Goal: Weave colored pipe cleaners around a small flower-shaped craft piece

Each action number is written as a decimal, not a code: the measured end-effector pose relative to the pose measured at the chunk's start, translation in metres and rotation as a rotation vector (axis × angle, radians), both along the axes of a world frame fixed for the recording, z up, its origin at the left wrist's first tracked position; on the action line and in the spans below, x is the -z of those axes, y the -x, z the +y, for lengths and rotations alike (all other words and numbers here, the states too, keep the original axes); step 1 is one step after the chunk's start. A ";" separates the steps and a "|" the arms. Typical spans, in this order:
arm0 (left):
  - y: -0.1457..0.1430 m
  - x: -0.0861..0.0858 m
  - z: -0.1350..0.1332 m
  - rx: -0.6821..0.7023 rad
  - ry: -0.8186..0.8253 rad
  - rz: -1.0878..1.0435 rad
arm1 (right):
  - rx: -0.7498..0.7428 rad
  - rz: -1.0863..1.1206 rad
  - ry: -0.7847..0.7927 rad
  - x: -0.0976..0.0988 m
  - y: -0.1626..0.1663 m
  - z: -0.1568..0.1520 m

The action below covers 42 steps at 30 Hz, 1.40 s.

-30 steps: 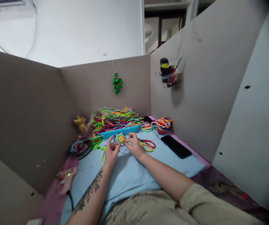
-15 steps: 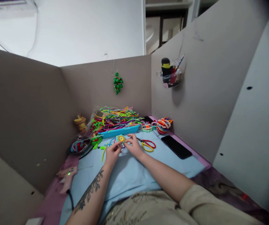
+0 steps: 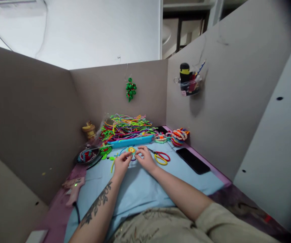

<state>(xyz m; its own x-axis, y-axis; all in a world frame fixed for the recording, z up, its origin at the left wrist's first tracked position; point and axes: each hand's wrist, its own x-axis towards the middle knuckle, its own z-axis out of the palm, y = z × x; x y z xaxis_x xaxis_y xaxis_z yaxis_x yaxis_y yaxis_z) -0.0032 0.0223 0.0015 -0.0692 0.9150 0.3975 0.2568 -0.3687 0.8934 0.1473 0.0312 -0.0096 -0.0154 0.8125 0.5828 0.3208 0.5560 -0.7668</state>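
Both our hands on a small woven disc, low over the blue cloth.

We see the blue cloth [image 3: 140,189] spread wide, a pile of bright cords [image 3: 125,126] behind; our left hand [image 3: 121,165] and right hand [image 3: 147,159] pinch the woven disc [image 3: 131,150] from either side, scissors [image 3: 160,157] just beside.

Only one view is given — taken from the wearer's head, aimed forward and down along both forearms toward the blue mat [image 3: 140,189]. The mat is seen at arm's length, its near edge cut off below. Beyond it, grey partition walls [image 3: 120,87] are framed — the room above them.
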 end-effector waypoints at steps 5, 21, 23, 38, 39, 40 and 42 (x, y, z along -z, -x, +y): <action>-0.001 0.000 -0.002 -0.015 -0.042 0.017 | 0.012 -0.008 -0.018 0.000 0.001 -0.001; -0.006 0.000 -0.002 0.019 -0.026 -0.082 | -0.094 0.220 0.237 0.002 0.005 0.004; -0.006 0.001 -0.002 0.025 -0.001 -0.092 | -0.099 0.224 0.233 0.001 0.006 0.004; -0.011 0.008 0.000 0.214 0.248 -0.055 | 0.157 0.413 0.163 -0.001 -0.014 0.029; -0.014 0.010 -0.001 0.251 0.272 -0.033 | 0.158 0.441 0.196 -0.004 -0.016 0.034; -0.016 0.011 -0.002 0.273 0.271 -0.014 | 0.148 0.455 0.224 -0.007 -0.018 0.039; -0.020 0.014 -0.003 0.298 0.261 -0.008 | 0.091 0.414 0.222 -0.015 -0.017 0.051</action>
